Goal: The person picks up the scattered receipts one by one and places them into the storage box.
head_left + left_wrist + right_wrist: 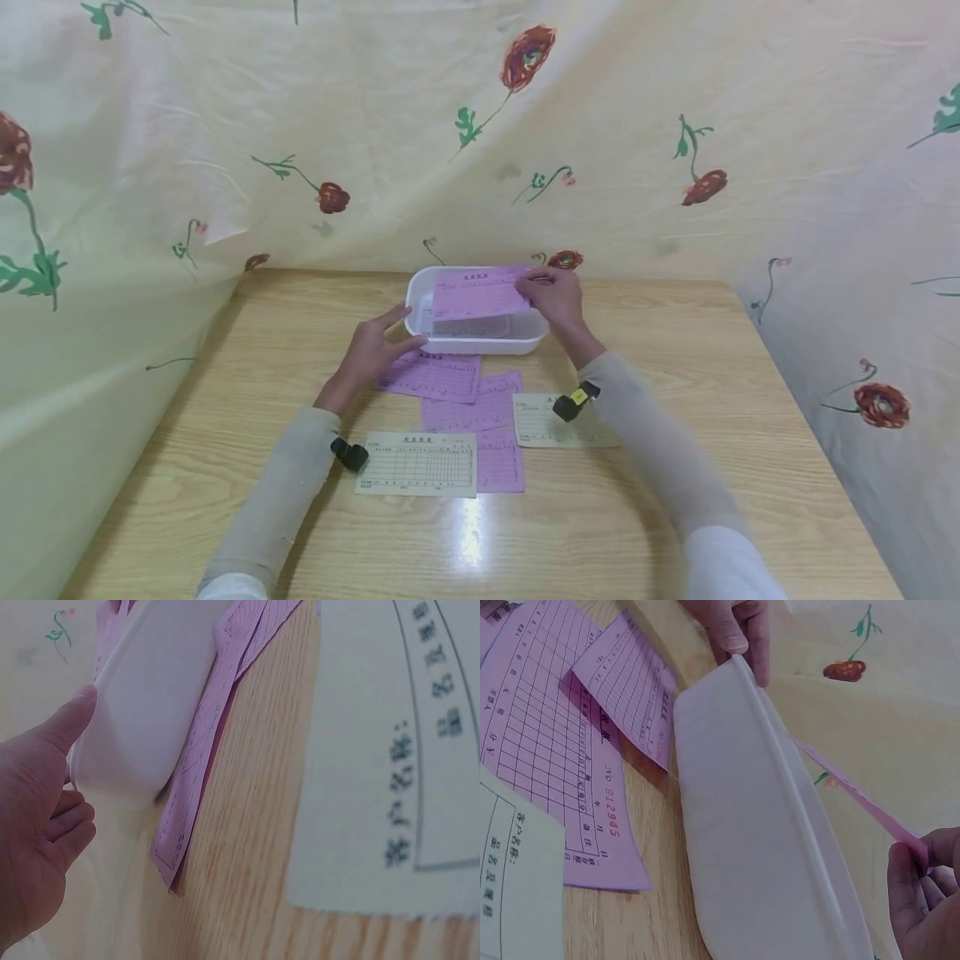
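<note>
At the back of the table sits a white plastic tub point(483, 346). My left hand point(371, 346) grips its left end, the thumb on the rim and the fingers around the outside, as the left wrist view shows. My right hand point(555, 296) pinches a pink receipt slip point(474, 297) by its right end between thumb and fingers. That slip is held tilted over the tub's opening, and in the right wrist view the pink slip point(855, 791) appears almost edge-on. Below it, a pale printed slip point(480, 327) lies inside the tub, partly hidden.
In front of the tub several printed slips lie on the wooden table point(300, 333), some overlapping: a pink slip point(438, 379) right by the tub, a white slip point(416, 464) at front left and another white slip point(536, 421) under the right forearm. Flowered cloth point(405, 125) hangs behind.
</note>
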`<state>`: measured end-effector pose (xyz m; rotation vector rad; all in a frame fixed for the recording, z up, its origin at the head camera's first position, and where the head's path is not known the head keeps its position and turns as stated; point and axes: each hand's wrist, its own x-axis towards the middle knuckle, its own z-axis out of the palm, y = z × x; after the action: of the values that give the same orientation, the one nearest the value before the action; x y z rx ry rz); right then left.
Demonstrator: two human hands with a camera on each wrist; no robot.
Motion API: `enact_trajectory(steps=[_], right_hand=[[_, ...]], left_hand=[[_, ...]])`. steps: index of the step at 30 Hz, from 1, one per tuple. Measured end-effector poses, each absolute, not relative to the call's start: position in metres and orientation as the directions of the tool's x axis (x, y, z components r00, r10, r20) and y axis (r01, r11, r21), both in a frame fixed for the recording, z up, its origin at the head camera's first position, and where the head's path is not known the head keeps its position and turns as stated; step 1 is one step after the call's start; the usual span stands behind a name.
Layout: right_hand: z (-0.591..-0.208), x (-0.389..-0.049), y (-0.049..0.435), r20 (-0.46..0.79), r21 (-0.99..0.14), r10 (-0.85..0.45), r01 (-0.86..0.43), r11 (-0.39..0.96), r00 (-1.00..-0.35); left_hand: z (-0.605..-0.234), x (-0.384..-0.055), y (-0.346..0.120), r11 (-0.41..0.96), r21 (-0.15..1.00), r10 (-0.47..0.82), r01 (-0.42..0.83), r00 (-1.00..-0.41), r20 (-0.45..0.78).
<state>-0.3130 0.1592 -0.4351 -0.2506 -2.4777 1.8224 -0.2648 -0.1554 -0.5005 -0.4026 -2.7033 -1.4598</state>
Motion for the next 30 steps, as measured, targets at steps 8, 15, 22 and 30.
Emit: enact_trajectory(steps=[8,15,22,30], right_hand=[[-0.449,-0.317,0.145,-0.1,-0.938,0.125,0.135,0.319,-0.987],[-0.456,-0.319,0.138,-0.088,-0.929,0.126,0.127,0.348,-0.988],[-0.459,-0.322,0.133,-0.104,-0.902,0.087,0.131,0.411,-0.991],[-0.459,-0.323,0.138,-0.113,-0.915,0.033,0.117,0.387,-0.993]], left_hand=[[-0.501,-0.264,-0.155,0.517,0.818,0.213,0.252,-0.964,0.163],[-0.5,-0.264,-0.155,0.53,0.811,0.209,0.247,-0.965,0.158],[-0.501,-0.265,-0.156,0.521,0.817,0.207,0.246,-0.965,0.159],[-0.501,-0.265,-0.155,0.524,0.817,0.208,0.241,-0.966,0.151]])
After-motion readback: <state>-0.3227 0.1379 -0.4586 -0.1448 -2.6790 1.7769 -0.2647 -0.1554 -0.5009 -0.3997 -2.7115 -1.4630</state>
